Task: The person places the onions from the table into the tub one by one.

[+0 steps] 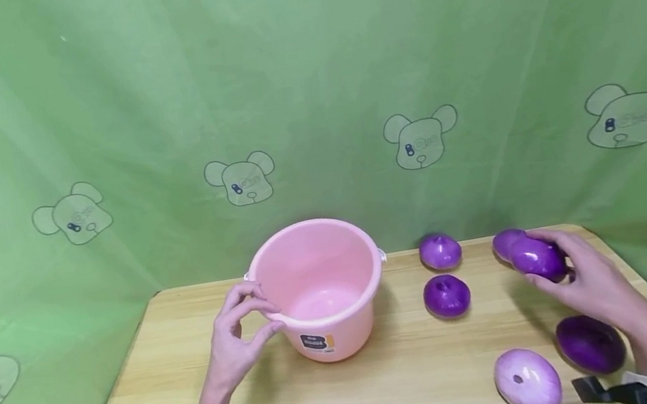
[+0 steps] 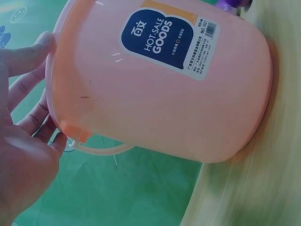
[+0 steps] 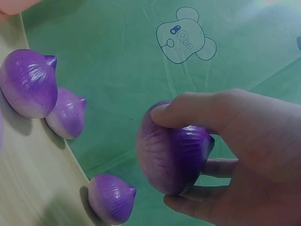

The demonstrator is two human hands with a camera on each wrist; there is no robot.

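A pink plastic bucket (image 1: 346,331) stands on the wooden table, its open top facing up and its inside bare. My left hand (image 1: 233,341) pinches the near left part of its rim between thumb and fingers. In the left wrist view, the thumb (image 2: 33,54) lies at the rim near a blue label (image 2: 157,40). My right hand (image 1: 593,277) grips a purple onion (image 3: 160,150), raised over the table's right side. Just behind the held onion, another onion (image 1: 505,242) sits on the table and is partly covered in the head view.
Two purple onions (image 1: 447,296) rest right of the bucket, one behind the other. A dark onion (image 1: 591,344) and a paler one (image 1: 527,383) lie near the right forearm. A green curtain (image 1: 304,90) hangs behind the wooden table (image 1: 156,397).
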